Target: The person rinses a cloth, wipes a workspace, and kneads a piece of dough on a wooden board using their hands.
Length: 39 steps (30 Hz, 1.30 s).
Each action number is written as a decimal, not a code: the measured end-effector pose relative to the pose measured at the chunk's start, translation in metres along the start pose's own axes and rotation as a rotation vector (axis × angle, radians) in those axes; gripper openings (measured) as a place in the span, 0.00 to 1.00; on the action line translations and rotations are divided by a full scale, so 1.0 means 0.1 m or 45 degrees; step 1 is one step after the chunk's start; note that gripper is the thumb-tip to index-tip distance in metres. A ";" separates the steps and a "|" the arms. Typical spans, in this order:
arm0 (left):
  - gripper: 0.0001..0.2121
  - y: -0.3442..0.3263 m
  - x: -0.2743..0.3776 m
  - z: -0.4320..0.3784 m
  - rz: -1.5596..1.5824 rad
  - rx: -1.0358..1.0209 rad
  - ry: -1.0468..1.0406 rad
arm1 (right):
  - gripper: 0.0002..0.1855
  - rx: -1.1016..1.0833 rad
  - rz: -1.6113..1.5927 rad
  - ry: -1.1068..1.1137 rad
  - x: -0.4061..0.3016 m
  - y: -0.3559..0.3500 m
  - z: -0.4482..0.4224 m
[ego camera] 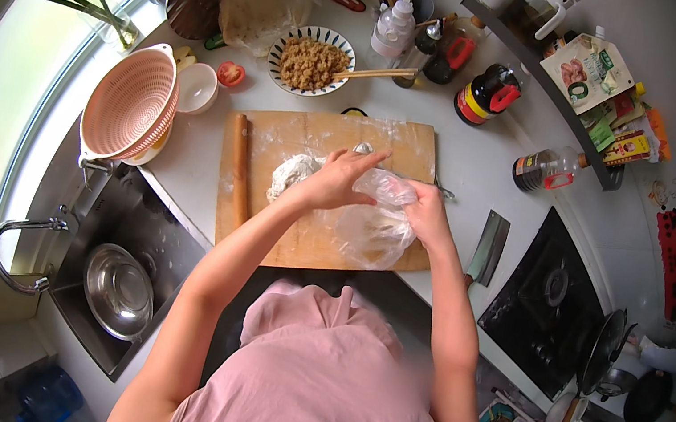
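My right hand [426, 216] grips the gathered edge of a clear plastic bag [377, 238], which hangs loosely over the right part of a floured wooden board [297, 251]. Beside the bag, my left hand [342, 181] has its thumb and fingers spread apart; the bag's upper edge lies close to the thumb. A lump of white dough [292, 176] rests on the board, partly hidden by my left hand. Just beyond those fingers is a small pale or shiny item [363, 147], too small to identify. Along the board's left side lies a wooden rolling pin [240, 166].
Behind the board stands a patterned bowl of brown minced filling [313, 64] with chopsticks [379, 74] across its rim. A cleaver [489, 248] lies right, before the black cooktop [544, 308]. Left are a pink colander [130, 103] and a sink [169, 242] holding a metal basin [119, 291].
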<state>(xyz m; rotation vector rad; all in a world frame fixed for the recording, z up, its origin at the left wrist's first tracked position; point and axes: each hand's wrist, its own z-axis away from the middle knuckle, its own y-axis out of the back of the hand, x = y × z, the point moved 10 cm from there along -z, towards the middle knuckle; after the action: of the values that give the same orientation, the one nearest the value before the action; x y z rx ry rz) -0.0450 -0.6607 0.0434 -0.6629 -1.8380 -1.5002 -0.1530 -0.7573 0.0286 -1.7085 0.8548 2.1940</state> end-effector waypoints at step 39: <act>0.23 -0.23 -0.30 0.76 -0.125 -0.183 0.072 | 0.08 -0.010 0.013 0.672 -0.36 -0.16 -0.34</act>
<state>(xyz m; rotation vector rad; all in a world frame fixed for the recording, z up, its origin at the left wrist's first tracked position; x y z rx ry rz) -0.0563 -0.5907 -0.0031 -0.5983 -1.7538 -1.7106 -0.1067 -0.7576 0.0522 -2.3362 0.9614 1.7656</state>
